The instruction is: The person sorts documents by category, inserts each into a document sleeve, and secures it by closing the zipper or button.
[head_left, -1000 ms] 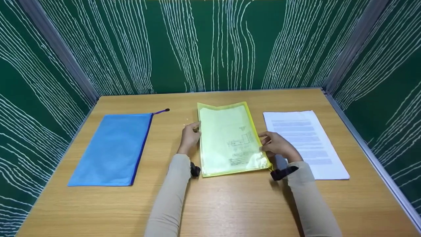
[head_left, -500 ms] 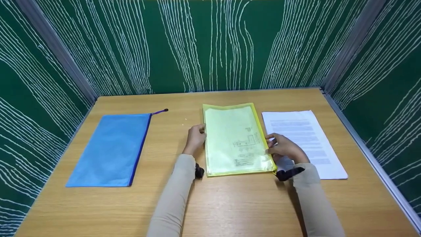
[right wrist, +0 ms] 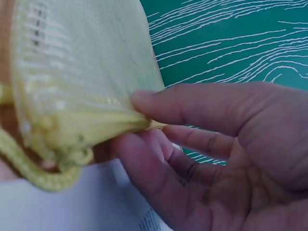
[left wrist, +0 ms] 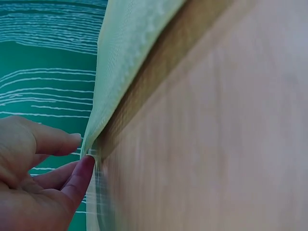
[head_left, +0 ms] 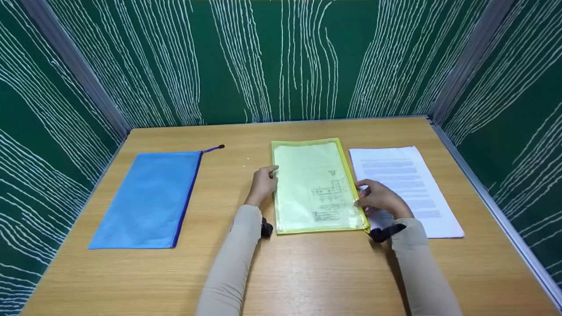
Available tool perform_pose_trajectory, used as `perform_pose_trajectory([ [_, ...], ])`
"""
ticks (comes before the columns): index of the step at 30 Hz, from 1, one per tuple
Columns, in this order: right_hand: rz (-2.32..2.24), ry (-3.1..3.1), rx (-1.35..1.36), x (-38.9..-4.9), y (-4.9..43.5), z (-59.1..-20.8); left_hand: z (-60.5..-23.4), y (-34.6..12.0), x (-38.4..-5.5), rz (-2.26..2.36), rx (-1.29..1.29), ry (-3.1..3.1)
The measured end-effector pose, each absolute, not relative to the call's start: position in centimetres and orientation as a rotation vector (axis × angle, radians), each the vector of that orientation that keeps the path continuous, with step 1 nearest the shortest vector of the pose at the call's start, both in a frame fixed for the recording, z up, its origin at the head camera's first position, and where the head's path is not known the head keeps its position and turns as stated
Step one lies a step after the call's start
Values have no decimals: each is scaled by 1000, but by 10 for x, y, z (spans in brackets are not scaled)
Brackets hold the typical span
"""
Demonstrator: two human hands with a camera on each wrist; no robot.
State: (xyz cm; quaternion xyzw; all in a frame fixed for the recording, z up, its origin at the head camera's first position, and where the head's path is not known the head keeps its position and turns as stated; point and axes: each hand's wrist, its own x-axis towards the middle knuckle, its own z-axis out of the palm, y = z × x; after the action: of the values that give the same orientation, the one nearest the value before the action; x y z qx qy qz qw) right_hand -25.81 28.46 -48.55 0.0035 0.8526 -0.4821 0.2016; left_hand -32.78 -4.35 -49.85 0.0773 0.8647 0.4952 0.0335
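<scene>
A yellow translucent zip pouch [head_left: 311,188] lies in the middle of the table, with a sheet bearing a printed drawing showing through it. At its left edge is my left hand [head_left: 262,186]; in the left wrist view the pouch edge [left wrist: 108,96] runs between thumb and fingertips, which hold it loosely. My right hand [head_left: 380,197] pinches the right, zippered edge between thumb and fingers. Close up, the right wrist view shows the thumb [right wrist: 183,103] on top of that edge and a yellow cord [right wrist: 45,173] hanging from the corner.
On the left lies a blue zip pouch [head_left: 147,199] with a dark zip edge and a purple pull [head_left: 214,149]. A stack of printed paper [head_left: 406,188] lies at the right, partly beneath my right hand. Green walls with white lines border the wooden table [head_left: 307,276].
Both hands have moved the yellow pouch slightly right and straightened it. Over the last half second its raised far edge has settled flatter, while the hands have hardly moved.
</scene>
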Motion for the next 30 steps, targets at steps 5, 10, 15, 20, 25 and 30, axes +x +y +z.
perform_pose_trajectory([
  [5, -1321, 2391, 22, -260, 286, -486, -500, -45, -330, 1508, 246, 2658],
  [10, -1304, 2443, 35, -261, 287, -487, -499, -49, -330, 1515, 256, 2638],
  [15, -1347, 2511, 49, -262, 288, -489, -498, -54, -329, 1538, 253, 2628],
  [20, -1412, 2659, 46, -264, 292, -491, -497, -64, -330, 1579, 228, 2628],
  [25, -1437, 2770, 58, -266, 301, -489, -494, -79, -332, 1526, 178, 2702],
  [30, -1411, 2825, 60, -266, 313, -493, -487, -101, -333, 1419, 123, 2798],
])
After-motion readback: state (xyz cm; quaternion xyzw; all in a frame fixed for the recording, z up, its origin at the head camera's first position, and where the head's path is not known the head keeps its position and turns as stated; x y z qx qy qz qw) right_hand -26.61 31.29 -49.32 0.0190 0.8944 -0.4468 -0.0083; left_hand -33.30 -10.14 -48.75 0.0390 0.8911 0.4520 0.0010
